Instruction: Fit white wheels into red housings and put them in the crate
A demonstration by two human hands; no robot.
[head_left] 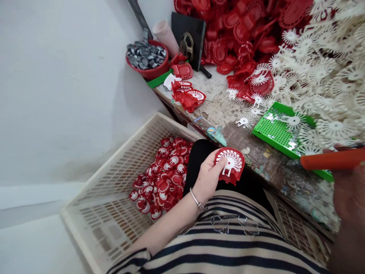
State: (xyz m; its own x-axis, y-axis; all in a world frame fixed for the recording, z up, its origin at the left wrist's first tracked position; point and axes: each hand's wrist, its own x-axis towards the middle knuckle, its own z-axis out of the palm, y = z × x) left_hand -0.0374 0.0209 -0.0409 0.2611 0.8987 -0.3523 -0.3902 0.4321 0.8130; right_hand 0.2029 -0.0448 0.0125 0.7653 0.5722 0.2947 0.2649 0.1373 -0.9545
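Observation:
Between the thumb and fingers of my left hand [208, 175] is a red plastic part [238, 176], held over my lap. A white spoked piece [232, 161] lies on its face. At the right edge, my right hand [349, 190], blurred and dark, is wrapped round an orange-handled tool [330, 160]. The tool's tip points left, over the near corner of a green perforated tray [273, 131]. Small shiny bits and a few white spoked pieces lie in that tray.
A large cream crate [105, 171] at lower left holds many red-and-white assemblies [162, 179]. Piles of red parts [242, 26] and white spoked pieces [327, 76] cover the back of the worn table [216, 102]. A red bowl [154, 72] holds grey metal pieces; a black plate [196, 34] stands beside it.

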